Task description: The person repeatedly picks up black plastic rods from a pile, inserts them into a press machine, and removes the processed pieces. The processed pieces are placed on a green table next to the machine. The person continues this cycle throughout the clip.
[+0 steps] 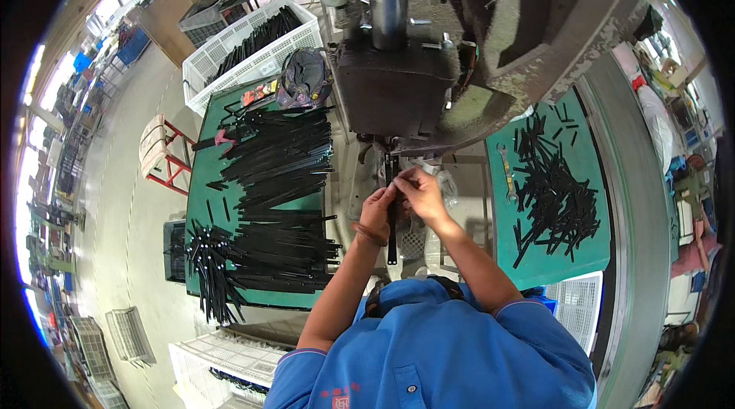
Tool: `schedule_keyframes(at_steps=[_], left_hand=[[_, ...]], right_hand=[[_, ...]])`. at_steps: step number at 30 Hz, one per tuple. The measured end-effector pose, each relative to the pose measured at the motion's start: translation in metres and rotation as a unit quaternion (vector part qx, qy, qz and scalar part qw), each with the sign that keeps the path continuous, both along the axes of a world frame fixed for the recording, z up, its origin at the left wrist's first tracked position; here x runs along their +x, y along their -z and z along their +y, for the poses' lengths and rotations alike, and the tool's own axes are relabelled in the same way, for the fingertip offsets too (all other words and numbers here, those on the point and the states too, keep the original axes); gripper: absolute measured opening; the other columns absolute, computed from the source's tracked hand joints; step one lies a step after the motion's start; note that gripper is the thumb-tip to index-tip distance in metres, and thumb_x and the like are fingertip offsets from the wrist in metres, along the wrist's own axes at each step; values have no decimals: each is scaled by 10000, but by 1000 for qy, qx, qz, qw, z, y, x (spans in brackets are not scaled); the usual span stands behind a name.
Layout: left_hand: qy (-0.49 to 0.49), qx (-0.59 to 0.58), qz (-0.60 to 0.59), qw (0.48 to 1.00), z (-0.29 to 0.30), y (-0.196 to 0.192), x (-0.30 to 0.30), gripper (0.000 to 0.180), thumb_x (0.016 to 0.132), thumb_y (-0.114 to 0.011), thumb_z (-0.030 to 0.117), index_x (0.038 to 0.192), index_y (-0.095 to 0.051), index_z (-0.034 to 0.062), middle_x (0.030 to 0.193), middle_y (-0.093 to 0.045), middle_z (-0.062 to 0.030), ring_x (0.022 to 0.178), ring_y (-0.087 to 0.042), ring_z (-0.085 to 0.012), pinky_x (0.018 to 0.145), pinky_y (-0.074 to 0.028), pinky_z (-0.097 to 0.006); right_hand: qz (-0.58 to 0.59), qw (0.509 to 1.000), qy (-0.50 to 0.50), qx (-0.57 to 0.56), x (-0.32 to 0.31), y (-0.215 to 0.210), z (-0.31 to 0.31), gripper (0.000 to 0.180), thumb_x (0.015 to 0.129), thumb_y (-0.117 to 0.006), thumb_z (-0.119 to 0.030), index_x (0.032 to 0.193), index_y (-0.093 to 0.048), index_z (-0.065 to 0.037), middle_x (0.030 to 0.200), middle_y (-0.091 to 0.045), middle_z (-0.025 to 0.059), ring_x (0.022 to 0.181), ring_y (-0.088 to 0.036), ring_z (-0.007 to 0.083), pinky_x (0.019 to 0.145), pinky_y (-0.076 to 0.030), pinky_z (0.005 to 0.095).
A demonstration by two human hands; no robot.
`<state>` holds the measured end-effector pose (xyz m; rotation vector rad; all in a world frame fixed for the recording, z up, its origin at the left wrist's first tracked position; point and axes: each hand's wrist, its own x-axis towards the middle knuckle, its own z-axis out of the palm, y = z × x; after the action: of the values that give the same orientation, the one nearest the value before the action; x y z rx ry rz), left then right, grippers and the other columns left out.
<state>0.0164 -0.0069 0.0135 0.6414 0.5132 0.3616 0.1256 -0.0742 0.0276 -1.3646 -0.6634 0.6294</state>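
Note:
My two hands meet below the block of a press. A long flat black strip (392,239) with holes near its end runs lengthwise between them, its far end reaching under the press block (394,91). Closed around the strip from the left side is my left hand (375,208), with a brown band on its wrist. The fingers of my right hand (423,193) pinch at the strip from the other side, close to the left fingertips. Whether a smaller part sits under the fingers is hidden.
On the left green table (295,202) lie piles of long black strips (283,156) and a dark bag (305,78). The right green table (509,256) bears short black strips (559,202) and a wrench (507,171). White crates (302,41) and a red-legged stool (174,156) stand around.

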Motion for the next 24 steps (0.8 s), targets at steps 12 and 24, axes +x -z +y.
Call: schedule_keyframes(at_steps=[12, 24], left_hand=[[29, 138, 84, 986, -15, -18, -56, 255, 952, -439, 215, 1097, -516, 20, 827, -634, -106, 584, -602, -137, 504, -483, -247], [72, 160, 70, 982, -6, -41, -75, 255, 935, -458, 181, 1126, -500, 16, 741, -605, -66, 433, -483, -76, 382, -385, -207]], right_hand=[[-131, 991, 38, -3, -12, -29, 11, 127, 842, -613, -74, 831, -534, 24, 631, -580, 66, 518, -526, 108, 486, -426, 263], [-83, 994, 69, -7, -28, -10, 1, 150, 828, -599, -15, 753, -471, -37, 611, -458, -43, 516, -397, 19, 450, -339, 205]])
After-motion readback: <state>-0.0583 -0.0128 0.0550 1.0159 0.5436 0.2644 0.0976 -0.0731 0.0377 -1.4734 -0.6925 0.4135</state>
